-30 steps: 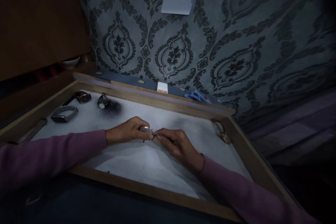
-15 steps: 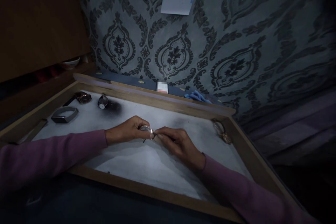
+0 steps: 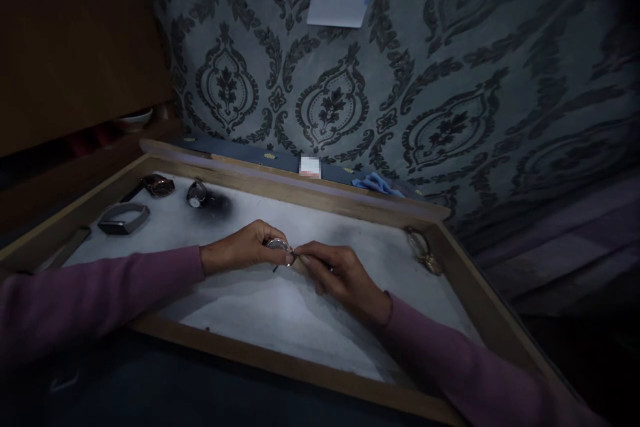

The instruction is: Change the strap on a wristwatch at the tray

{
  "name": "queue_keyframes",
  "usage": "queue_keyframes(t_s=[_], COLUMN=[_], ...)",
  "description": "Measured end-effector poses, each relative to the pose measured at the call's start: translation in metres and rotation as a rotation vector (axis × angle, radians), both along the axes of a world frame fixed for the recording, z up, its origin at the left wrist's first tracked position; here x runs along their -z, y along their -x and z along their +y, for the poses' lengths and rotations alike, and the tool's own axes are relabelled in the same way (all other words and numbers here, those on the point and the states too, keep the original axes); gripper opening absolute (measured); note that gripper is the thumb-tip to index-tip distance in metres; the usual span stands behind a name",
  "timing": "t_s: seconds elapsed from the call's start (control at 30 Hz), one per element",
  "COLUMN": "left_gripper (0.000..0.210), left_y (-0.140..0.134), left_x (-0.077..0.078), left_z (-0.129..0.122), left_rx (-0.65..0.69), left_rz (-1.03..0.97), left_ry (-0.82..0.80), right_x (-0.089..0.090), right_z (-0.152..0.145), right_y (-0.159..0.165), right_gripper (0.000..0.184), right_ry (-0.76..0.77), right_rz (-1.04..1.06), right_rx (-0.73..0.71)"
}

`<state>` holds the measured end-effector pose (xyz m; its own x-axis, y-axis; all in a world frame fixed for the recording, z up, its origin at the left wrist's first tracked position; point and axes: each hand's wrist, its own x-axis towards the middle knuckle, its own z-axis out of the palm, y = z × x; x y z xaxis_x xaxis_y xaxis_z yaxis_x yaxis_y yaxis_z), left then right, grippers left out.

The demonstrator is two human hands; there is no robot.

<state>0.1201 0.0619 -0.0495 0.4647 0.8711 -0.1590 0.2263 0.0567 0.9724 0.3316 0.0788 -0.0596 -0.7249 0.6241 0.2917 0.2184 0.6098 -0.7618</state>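
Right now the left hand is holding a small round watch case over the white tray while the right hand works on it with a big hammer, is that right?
Not quite. The head view shows the right hand holding a thin pointed tool, not a hammer. The left hand does hold the watch case over the white tray.

Shallow wooden-framed tray (image 3: 280, 183) lined with white, soot-smudged felt. In its far left corner lie a brown-strapped wristwatch (image 3: 155, 185), a small round steel watch head (image 3: 196, 193) and a grey metal bracelet band (image 3: 123, 218); a flat dark strap (image 3: 60, 252) rests against the left rim. A gold-toned wristwatch (image 3: 423, 251) lies by the right rim. Behind the tray, a crumpled blue cloth (image 3: 376, 184). A white paper note (image 3: 340, 1) is fixed to the grey damask-patterned wallpaper (image 3: 450, 80).
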Motion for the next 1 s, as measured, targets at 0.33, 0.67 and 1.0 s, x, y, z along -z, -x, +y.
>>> queue_keyframes(t_s=[0.33, 0.67, 1.0], left_gripper=[0.037, 0.043, 0.043], left_y=[-0.0001, 0.0002, -0.0049], left_x=[-0.0029, -0.0032, -0.0009], left_z=[-0.0005, -0.0009, -0.0022], left_rx=[-0.012, -0.036, -0.058], left_rz=[-0.012, -0.001, -0.014], left_ry=[0.031, 0.025, 0.002], right_x=[-0.0025, 0.0005, 0.0057], right_z=[0.0021, 0.0051, 0.0030], right_y=[0.0004, -0.0005, 0.0019], right_gripper=[0.024, 0.021, 0.019], right_ry=[-0.193, -0.296, -0.270], right_rz=[-0.009, 0.029, 0.030], right_rx=[-0.003, 0.111, 0.245])
